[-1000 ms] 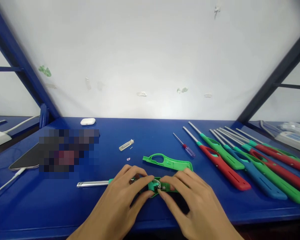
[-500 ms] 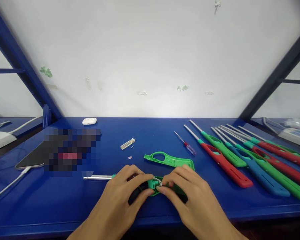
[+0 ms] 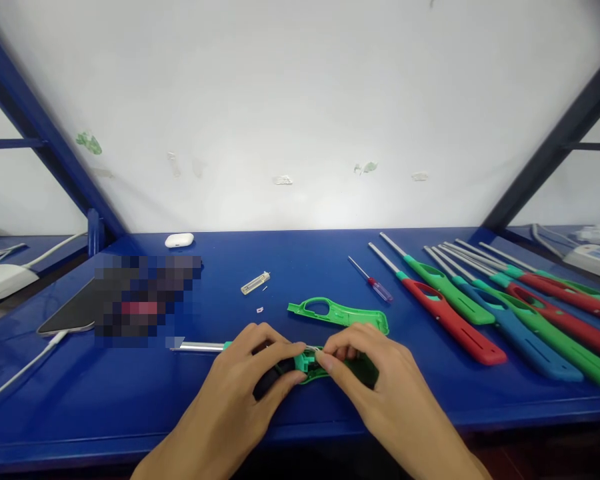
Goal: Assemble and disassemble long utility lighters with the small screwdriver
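Note:
Low in the middle lies an opened long-necked gas lighter (image 3: 312, 380), its metal tube (image 3: 203, 347) pointing left. My left hand (image 3: 240, 393) is closed around its body, thumb and fingertips at a teal inner part (image 3: 303, 363). Above that part, my right hand (image 3: 380, 367) pinches a thin pale wire (image 3: 312, 348) between thumb and forefinger. The palms and fingers hide much of the lighter's inside. Just beyond the hands rests the loose green half of a lighter shell (image 3: 353, 319). Farther off are a clear fuel tank (image 3: 255, 283) and a small white piece (image 3: 260, 310).
A screwdriver (image 3: 380, 291) lies right of the shell half. Several whole lighters, among them a red one (image 3: 460, 327) and a blue one (image 3: 525, 340), fill the right side. At the left are a phone (image 3: 70, 307) with a cable and a white earbud case (image 3: 179, 240).
My right thumb and fingertips have lifted slightly with the wire, which now shows less of its loop. The whole view has shifted a little.

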A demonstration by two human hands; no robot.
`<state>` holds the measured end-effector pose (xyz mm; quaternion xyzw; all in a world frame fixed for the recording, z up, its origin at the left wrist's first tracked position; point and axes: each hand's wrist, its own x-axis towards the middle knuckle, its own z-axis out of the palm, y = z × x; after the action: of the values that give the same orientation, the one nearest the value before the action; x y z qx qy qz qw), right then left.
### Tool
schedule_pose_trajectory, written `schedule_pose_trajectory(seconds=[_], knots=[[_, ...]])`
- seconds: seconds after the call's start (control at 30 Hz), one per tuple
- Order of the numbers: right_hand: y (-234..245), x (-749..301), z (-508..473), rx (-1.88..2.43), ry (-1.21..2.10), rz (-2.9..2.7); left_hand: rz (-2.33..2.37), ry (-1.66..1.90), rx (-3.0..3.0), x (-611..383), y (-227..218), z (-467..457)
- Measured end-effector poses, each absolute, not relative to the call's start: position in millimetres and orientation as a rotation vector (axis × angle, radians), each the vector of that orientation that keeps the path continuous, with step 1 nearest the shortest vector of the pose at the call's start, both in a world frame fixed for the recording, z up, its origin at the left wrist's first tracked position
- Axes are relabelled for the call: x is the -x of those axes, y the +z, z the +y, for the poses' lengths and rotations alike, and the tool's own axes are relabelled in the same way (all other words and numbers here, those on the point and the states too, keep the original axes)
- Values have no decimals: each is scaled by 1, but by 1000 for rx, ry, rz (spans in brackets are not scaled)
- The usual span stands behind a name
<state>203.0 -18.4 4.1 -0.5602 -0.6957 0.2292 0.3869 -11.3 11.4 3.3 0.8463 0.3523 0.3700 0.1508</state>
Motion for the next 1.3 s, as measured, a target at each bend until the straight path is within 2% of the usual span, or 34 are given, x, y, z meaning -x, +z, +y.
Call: schedule_pose_trajectory(seconds=[0.63, 1.3], knots=[[9, -205, -18, 1402, 878, -1531, 986, 1043, -2505, 12, -3, 11], [8, -208, -17, 1356, 951, -1494, 1040, 994, -2485, 11, -1, 6]])
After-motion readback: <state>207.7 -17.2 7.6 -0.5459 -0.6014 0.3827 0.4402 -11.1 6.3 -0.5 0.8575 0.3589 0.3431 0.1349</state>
